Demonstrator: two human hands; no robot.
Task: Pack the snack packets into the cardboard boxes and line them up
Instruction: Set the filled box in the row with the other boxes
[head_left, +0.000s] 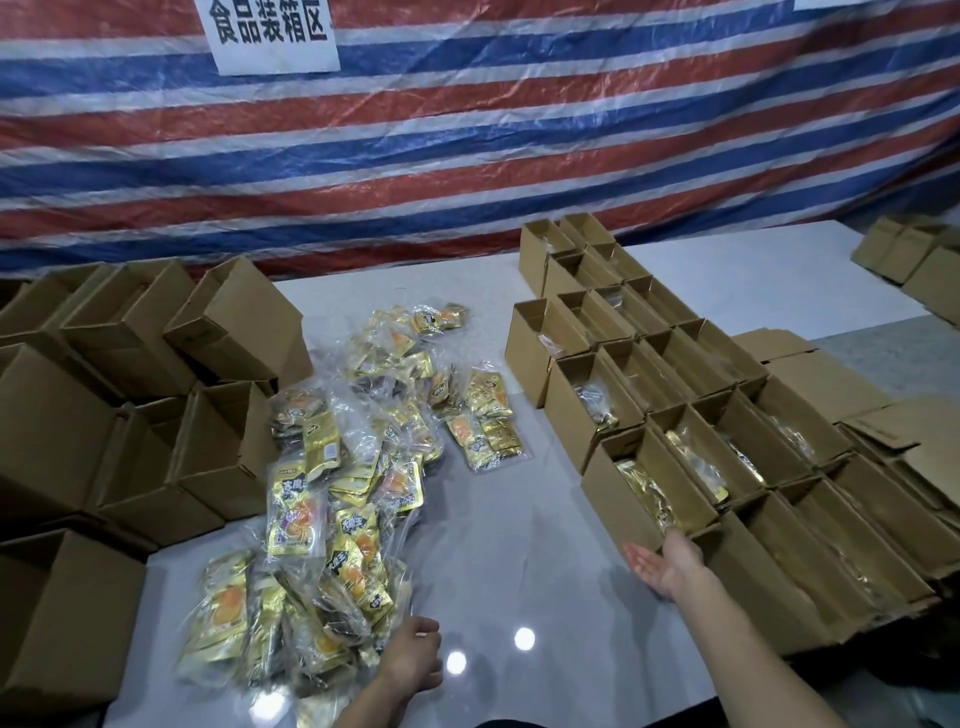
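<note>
Packing station, grey table. The loose snack packets lie in a long heap left of centre, gold foil in clear wrap, running from the far middle down to my near edge. Empty cardboard boxes are stacked untidily to the left. The filled boxes stand in angled rows to the right, tops open, with foil showing in several. My right hand is spread, palm turned up, at the near corner of the front box, which has a gold packet inside and sits a little out of its row, I think. My left hand rests at the near end of the heap with its fingers curled. I can't tell whether it pinches a wrapper or only touches it. The step in hand, as I read it, is squaring this box into line while reaching for the next packets. To do that well, I'd push low on the box wall with a flat hand so it slides rather than tips, and stop once it is flush with its neighbours. On the left, I'd take the packets by their bodies, not the slippery wrap, and avoid dragging the heap toward the edge. Risk: nudging the next row crooked.
</note>
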